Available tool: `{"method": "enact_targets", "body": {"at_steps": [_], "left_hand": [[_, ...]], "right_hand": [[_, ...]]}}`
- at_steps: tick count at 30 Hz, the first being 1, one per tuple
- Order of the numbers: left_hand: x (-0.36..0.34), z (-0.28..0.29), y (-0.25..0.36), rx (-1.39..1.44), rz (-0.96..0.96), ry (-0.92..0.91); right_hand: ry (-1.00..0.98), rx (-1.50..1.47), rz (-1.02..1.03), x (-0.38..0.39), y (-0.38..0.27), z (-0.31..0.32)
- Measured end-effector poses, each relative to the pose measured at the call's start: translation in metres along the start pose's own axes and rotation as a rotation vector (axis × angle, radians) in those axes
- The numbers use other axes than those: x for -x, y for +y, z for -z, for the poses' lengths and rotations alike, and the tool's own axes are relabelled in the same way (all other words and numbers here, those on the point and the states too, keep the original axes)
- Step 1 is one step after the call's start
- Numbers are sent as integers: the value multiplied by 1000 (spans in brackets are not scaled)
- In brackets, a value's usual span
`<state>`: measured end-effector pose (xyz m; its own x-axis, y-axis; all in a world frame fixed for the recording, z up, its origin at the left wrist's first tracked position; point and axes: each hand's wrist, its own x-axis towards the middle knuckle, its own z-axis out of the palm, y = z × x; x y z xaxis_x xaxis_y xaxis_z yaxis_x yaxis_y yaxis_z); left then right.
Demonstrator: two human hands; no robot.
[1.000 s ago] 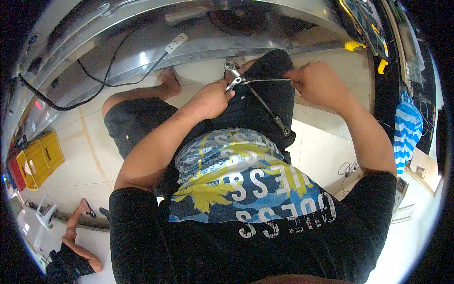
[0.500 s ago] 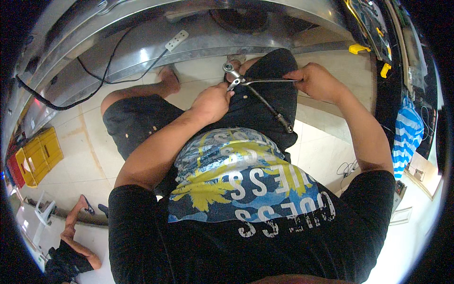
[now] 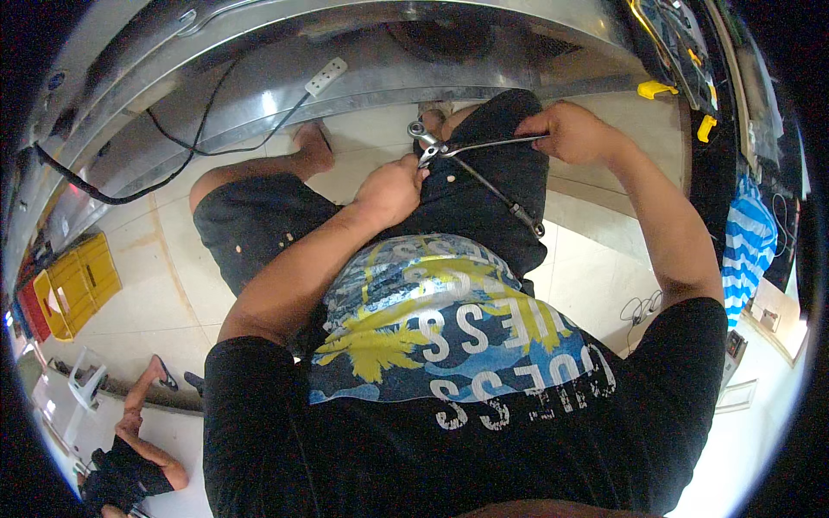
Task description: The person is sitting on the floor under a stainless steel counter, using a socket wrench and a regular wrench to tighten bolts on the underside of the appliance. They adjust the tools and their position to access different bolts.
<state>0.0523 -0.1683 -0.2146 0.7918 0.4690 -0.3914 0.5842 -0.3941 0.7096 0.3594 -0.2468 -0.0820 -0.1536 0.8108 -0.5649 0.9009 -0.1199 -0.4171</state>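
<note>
In front of my lap is a slim metal rod (image 3: 485,181) with a round joint at each end. One silvery round end (image 3: 418,130) points away from me, and the other end (image 3: 539,230) lies over my right thigh. My left hand (image 3: 390,192) is closed round a short silver wrench (image 3: 427,156) beside the rod's upper end. To the right, my right hand (image 3: 577,133) grips the end of a longer wrench (image 3: 496,143), whose head meets the rod near the left wrench. Fingers hide part of both tools.
A metal sheet structure (image 3: 259,86) curves ahead, with a white power strip (image 3: 326,78) and black cable (image 3: 95,192) on it. At left are a yellow crate (image 3: 82,285) and a white stool (image 3: 88,380). Another person's leg (image 3: 138,406) shows lower left. A blue-striped cloth (image 3: 747,246) hangs right.
My right hand has risen slightly, and its wrench now tilts up toward the right instead of lying nearly level. My left hand keeps its hold beside the rod.
</note>
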Motion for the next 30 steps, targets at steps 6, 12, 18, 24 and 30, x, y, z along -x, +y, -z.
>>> {"method": "enact_targets", "body": {"at_steps": [6,12,18,24,30], "left_hand": [[0,8,2,13,31,-53],[4,24,18,-32,51,-100],[7,30,22,-39,71,-119],[9,30,20,-27,53,-93],[11,35,21,-43,16,-90]], "right_hand": [[-6,451,-104,28,-72,19],[37,560,-122,33,-97,23],[32,623,-80,29,-113,38],[-8,648,-48,21,-121,51],[-16,622,-114,19,-120,60]]}}
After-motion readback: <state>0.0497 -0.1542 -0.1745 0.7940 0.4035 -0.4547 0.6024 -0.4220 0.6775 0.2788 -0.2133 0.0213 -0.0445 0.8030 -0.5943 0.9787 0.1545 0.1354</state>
